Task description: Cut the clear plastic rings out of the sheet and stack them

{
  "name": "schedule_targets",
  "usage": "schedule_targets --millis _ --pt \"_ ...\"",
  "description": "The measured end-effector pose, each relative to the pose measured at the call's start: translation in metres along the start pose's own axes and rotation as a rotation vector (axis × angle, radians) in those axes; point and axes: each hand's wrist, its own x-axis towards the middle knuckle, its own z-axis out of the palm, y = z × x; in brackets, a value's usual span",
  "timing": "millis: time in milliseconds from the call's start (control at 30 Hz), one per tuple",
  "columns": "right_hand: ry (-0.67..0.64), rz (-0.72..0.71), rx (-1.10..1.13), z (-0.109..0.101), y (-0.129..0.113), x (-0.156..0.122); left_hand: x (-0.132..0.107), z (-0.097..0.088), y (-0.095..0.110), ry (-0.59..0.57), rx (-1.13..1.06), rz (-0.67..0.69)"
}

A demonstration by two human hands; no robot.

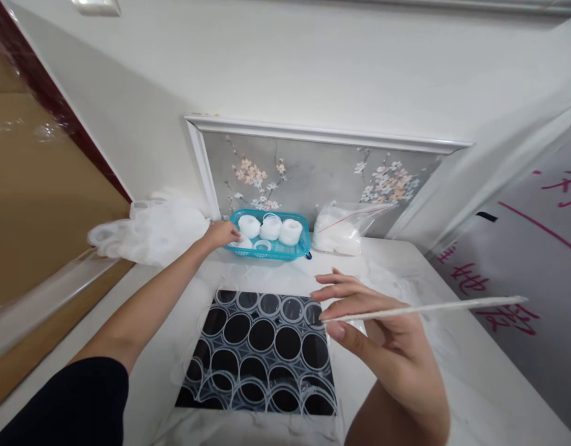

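Observation:
My left hand [223,234] reaches over the left end of a blue plastic basket [285,254]. Its fingers are bent together, with the tips at a flat pile of white rings [243,243]; what they pinch is hidden. Stacked white rings [270,228] stand in several bundles inside the basket. In the right foreground, my right hand [383,334] pinches a long thin white stick [453,306] between thumb and fingers, pointing to the right. Below the basket lies a black sheet [262,334], with clear rings [288,342] laid on it in rows.
A large heap of translucent white rings [160,226] sits left of the basket. To its right is a clear zip bag [339,232] of white contents. A framed floral panel [313,167] stands behind, and a whiteboard [522,266] with red writing rises at right.

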Motion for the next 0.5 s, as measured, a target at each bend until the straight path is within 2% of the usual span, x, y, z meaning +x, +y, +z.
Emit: schedule_targets --millis 167,333,500 --pt "0.007 0.007 -0.02 -0.002 0.0 0.0 0.002 0.006 -0.001 0.068 0.016 0.064" --pt "0.02 -0.007 -0.002 -0.002 0.0 0.0 0.0 0.013 -0.003 0.051 0.059 0.189" --pt "0.026 -0.01 -0.007 -0.001 -0.001 0.002 0.0 0.013 -0.009 0.047 0.109 0.244"
